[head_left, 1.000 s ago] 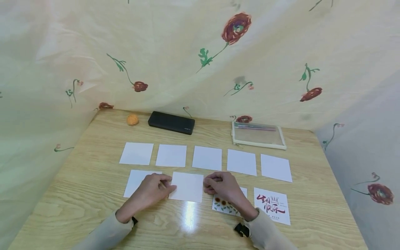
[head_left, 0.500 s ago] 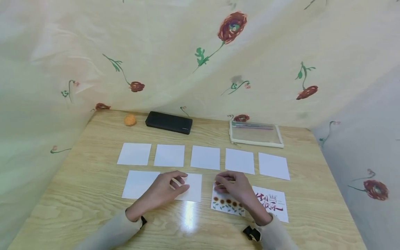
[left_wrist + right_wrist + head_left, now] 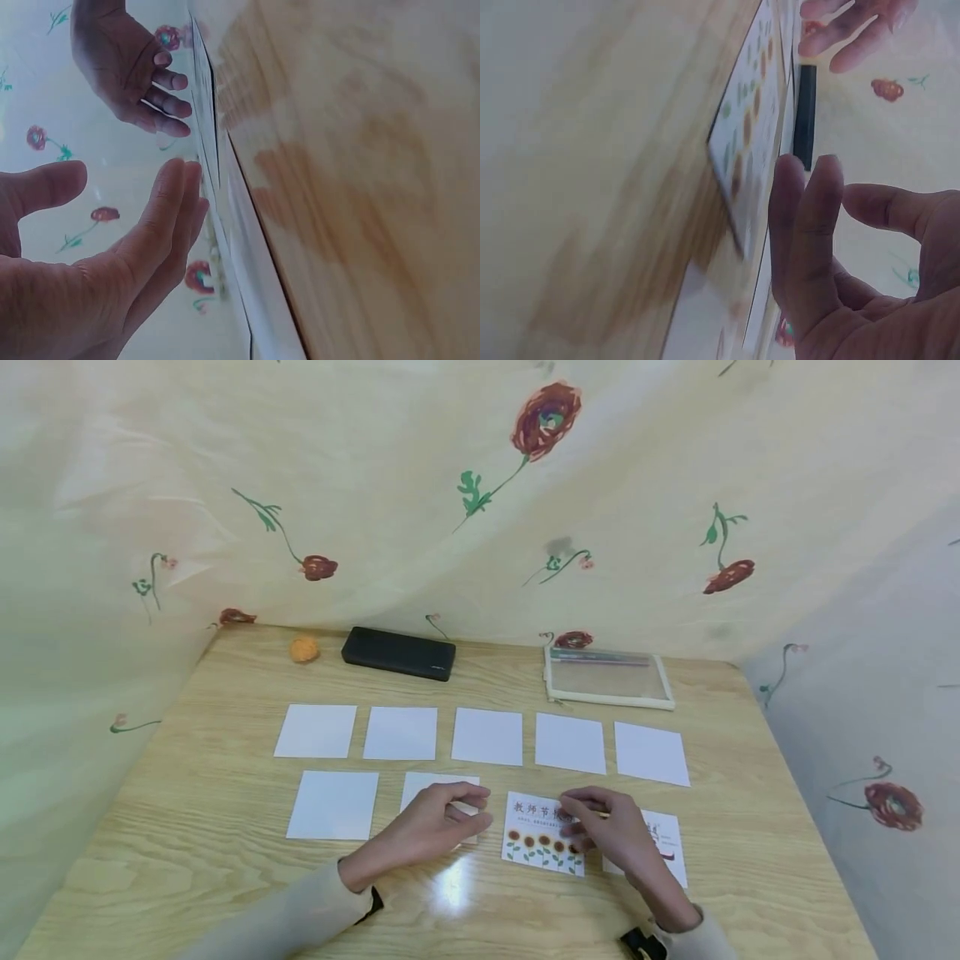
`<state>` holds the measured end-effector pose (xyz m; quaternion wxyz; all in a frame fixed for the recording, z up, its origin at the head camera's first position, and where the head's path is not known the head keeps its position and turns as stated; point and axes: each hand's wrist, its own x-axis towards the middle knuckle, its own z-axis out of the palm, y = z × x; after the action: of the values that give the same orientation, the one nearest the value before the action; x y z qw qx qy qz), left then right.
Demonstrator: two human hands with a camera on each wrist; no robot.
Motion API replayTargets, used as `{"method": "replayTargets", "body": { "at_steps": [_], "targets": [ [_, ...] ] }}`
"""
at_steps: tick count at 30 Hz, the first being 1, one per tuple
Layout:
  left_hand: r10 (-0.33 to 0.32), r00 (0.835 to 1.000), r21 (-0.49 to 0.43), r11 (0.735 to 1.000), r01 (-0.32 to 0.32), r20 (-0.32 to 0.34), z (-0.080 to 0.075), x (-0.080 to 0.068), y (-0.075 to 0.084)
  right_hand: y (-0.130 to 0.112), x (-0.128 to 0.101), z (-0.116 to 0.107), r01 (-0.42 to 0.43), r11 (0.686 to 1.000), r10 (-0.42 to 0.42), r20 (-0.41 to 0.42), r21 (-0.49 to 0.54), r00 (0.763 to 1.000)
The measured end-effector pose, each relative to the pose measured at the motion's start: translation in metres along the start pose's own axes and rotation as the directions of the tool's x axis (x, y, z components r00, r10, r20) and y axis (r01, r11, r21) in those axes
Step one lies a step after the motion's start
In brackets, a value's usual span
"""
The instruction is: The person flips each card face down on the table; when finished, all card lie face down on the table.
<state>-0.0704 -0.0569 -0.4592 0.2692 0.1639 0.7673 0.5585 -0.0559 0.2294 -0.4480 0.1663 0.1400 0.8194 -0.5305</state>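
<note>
Sunflower card (image 3: 543, 843) lay flat on table (image 3: 225, 827), between my hands. Right hand (image 3: 611, 832) nearer, fingers loose, holding nothing; left hand (image 3: 435, 827) relaxed over blank card (image 3: 420, 787).

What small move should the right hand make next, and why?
Probably lower the right hand onto the sunflower card and turn it face down: every other card but two shows a blank back, such as the blank card, and this printed one lies right under the hovering fingers.
</note>
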Motion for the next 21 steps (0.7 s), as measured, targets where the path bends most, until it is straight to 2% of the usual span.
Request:
{"method": "replayTargets", "body": {
  "at_steps": [7,13,21],
  "targets": [
    [-0.032,0.998,-0.015,0.999,0.032,0.045,0.012,0.004,0.003,0.014,-0.007,-0.016,-0.03,0.998,0.027,-0.063,-0.057,0.998],
    [-0.042,0.997,-0.076,0.996,0.047,0.066,0.021,0.004,0.006,0.017,-0.011,-0.022,-0.075,0.997,0.072,-0.087,-0.033,0.994],
    [-0.031,0.995,-0.11,0.993,0.042,0.094,0.029,0.003,0.01,0.019,-0.016,-0.022,-0.093,0.996,0.091,-0.096,-0.015,0.991]
  ]
}}
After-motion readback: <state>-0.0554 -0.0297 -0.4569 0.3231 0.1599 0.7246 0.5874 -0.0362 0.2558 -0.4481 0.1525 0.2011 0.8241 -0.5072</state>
